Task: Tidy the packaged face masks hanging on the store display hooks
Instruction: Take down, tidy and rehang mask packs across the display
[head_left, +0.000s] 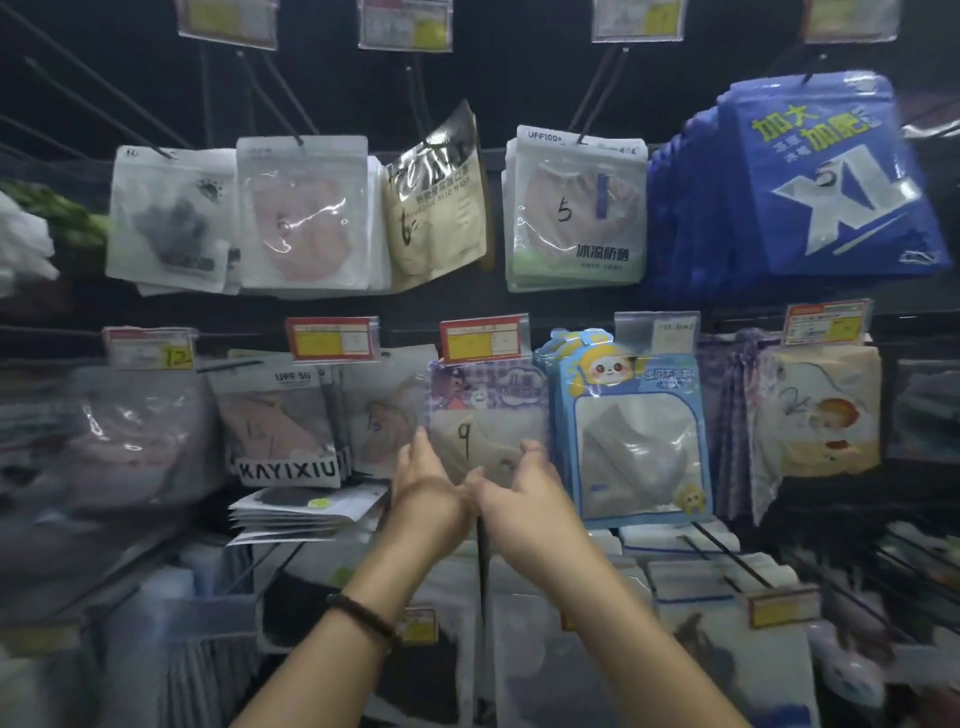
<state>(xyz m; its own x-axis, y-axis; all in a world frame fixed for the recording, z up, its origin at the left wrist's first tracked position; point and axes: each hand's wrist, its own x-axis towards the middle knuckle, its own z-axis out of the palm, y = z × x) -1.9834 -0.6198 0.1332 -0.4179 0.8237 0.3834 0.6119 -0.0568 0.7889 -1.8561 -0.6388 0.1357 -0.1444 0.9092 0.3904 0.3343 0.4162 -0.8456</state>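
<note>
A purple-topped mask packet (485, 415) marked "9" hangs on a middle-row hook, straight ahead. My left hand (423, 486) touches its lower left edge with fingers reaching up. My right hand (524, 483) holds its lower right part, fingers curled against the packet. The two wrists nearly touch below it. To the right hangs a blue cartoon-panda packet stack (631, 431). To the left hang a pink mask packet (382, 415) and a "KAYIXIU" packet (283, 421).
The upper row holds white packets (301, 213), a tilted beige packet (436, 202), a "5" packet (576, 208) and a blue XL stack (831, 176). Red-yellow price tags (483, 339) sit above the hooks. A loose packet pile (306, 512) lies lower left. Black hook rods (727, 556) jut out below.
</note>
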